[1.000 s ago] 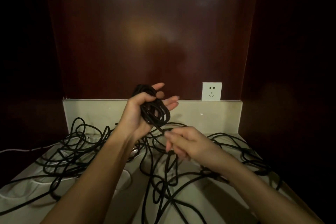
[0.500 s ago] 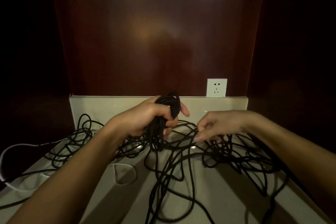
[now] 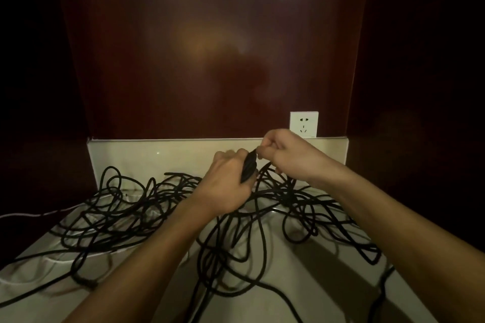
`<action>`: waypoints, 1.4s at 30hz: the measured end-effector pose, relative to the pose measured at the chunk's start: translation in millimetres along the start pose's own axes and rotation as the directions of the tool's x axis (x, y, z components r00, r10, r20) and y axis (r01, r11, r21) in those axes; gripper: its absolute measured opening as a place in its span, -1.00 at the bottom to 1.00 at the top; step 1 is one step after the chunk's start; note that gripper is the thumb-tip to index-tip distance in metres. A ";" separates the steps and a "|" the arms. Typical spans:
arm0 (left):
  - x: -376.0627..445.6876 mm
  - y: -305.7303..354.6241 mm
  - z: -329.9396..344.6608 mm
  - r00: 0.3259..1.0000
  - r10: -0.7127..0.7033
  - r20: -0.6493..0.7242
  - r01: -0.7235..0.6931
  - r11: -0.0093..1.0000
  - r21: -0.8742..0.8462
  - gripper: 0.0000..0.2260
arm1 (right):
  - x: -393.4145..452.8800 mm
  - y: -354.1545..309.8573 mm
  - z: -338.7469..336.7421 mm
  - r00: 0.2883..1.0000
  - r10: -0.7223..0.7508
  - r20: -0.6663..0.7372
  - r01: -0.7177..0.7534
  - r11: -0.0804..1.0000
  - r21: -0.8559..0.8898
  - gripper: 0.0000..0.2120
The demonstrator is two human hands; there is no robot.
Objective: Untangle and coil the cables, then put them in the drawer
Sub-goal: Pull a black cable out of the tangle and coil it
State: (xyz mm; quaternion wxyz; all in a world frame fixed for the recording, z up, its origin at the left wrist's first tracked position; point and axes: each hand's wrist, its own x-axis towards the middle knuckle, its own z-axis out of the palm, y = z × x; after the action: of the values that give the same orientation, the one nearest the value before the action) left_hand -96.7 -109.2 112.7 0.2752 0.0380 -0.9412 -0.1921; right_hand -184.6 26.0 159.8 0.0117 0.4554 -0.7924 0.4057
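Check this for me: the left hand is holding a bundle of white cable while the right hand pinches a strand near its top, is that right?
Not quite. The head view shows the bundle in the left hand is black cable, not white. The rest holds: the right hand pinches a strand near the bundle's top.

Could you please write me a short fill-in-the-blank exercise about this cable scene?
1. The left hand grips a bundle of ____ cable.
2. The white wall socket sits just above the ____ hand.
3. Loose cable loops sprawl across the pale ____.

Missing words: black; right; countertop
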 end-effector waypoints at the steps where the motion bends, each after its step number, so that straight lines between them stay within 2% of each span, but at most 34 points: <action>1: 1.1 -2.2 0.9 1.000 0.001 -0.011 -0.001 0.998 -0.055 -0.88 | -2.5 -1.1 2.4 1.000 -0.002 -0.016 0.003 0.999 0.048 -0.82; 4: 0.9 -2.2 4.2 0.997 -0.005 -0.079 -0.010 0.982 -0.191 -0.85 | -10.6 -2.6 8.7 0.999 0.016 -0.047 -0.007 0.981 0.192 -0.84; 5: 0.4 -1.3 5.7 0.995 -0.030 -0.095 -0.001 0.950 -0.312 -0.89 | -12.5 -3.7 10.8 0.999 0.018 -0.051 -0.005 0.972 0.236 -0.85; 7: -1.1 3.5 6.9 0.994 -0.080 -0.073 0.015 0.770 -0.638 -0.90 | -15.5 -7.1 13.5 0.998 0.003 -0.060 0.014 0.957 0.291 -0.87; 8: -1.8 4.0 7.0 0.993 -0.086 -0.078 0.005 0.702 -0.713 -0.88 | -16.8 -8.8 13.3 0.998 -0.005 -0.067 0.025 0.955 0.295 -0.87; 9: -2.3 4.6 6.0 0.992 -0.078 -0.101 -0.018 0.699 -0.715 -0.86 | -17.5 -9.2 12.1 0.997 -0.008 -0.077 0.030 0.956 0.291 -0.86; 11: -1.5 3.4 1.2 0.989 -0.051 -0.137 -0.045 0.788 -0.615 -0.75 | -19.5 -7.3 8.0 0.996 0.011 -0.088 0.015 0.957 0.289 -0.87; 13: 0.4 -2.0 -3.6 0.979 0.014 -0.204 -0.078 0.947 -0.311 -0.66 | -24.8 -6.0 5.5 0.998 0.033 -0.056 -0.014 0.950 0.313 -0.87; 15: 0.1 -9.0 -6.3 0.956 0.104 -0.275 -0.106 0.994 0.009 -0.59 | -31.5 -8.3 6.4 1.000 0.025 -0.002 -0.023 0.955 0.296 -0.86; 18: -1.1 -17.2 -13.2 0.898 0.197 -0.393 -0.136 0.974 0.179 -0.48 | -37.6 -15.7 3.4 0.997 0.001 0.075 -0.026 0.942 0.336 -0.77; 20: -0.6 -23.1 -21.3 0.848 0.308 -0.432 -0.187 0.935 0.300 -0.51 | -38.7 -15.1 -4.1 0.983 0.020 0.182 -0.090 0.919 0.383 -0.74; 23: -0.9 -32.4 -29.5 0.834 0.403 -0.377 -0.232 0.876 0.424 -0.55 | -41.0 -4.4 -10.4 0.938 0.069 0.340 -0.180 0.934 0.309 -0.82; 26: -2.3 -45.1 -32.0 0.836 0.505 -0.215 -0.318 0.764 0.561 -0.60 | -43.7 9.9 -13.9 0.890 0.081 0.448 -0.165 0.975 0.151 -0.88; 28: 0.9 -50.9 -38.7 0.838 0.524 -0.150 -0.335 0.711 0.618 -0.61 | -39.7 17.2 -16.5 0.902 0.078 0.424 -0.036 0.994 -0.106 -0.92; 31: 11.2 -48.1 -50.1 0.850 0.471 -0.238 -0.231 0.737 0.635 -0.63 | -24.5 23.5 -14.6 0.951 0.047 0.306 0.095 0.895 -0.435 -0.89; 33: 16.6 -48.5 -56.8 0.865 0.377 -0.331 -0.107 0.783 0.613 -0.64 | -16.5 29.1 -9.9 0.961 0.086 0.264 0.060 0.864 -0.500 -0.86; 36: 16.9 -62.0 -63.7 0.882 0.241 -0.404 0.049 0.807 0.589 -0.65 | -21.9 40.6 -8.1 0.976 0.105 0.192 -0.018 0.914 -0.405 -0.79; 38: 17.1 -70.5 -66.3 0.882 0.152 -0.446 0.137 0.823 0.551 -0.64 | -34.6 44.7 -4.0 0.990 0.005 0.138 0.057 0.896 -0.440 -0.76; 39: 18.4 -73.5 -67.7 0.874 0.108 -0.474 0.180 0.833 0.523 -0.64 | -42.2 45.3 1.2 0.991 -0.090 0.098 0.127 0.860 -0.495 -0.72; 40: 20.6 -75.6 -69.5 0.866 0.069 -0.496 0.218 0.839 0.498 -0.64 | -49.5 46.8 7.5 0.976 -0.212 0.044 0.199 0.803 -0.562 -0.66; 42: 26.2 -76.5 -73.6 0.855 0.015 -0.518 0.263 0.849 0.459 -0.64 | -60.4 53.1 21.1 0.894 -0.448 -0.008 0.305 0.623 -0.720 -0.57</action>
State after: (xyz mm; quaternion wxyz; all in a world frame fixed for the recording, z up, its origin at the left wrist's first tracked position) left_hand -82.3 -209.6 153.7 0.4771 0.2217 -0.8479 0.0648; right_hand -180.7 68.9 88.6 0.3429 0.5320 -0.7674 0.1028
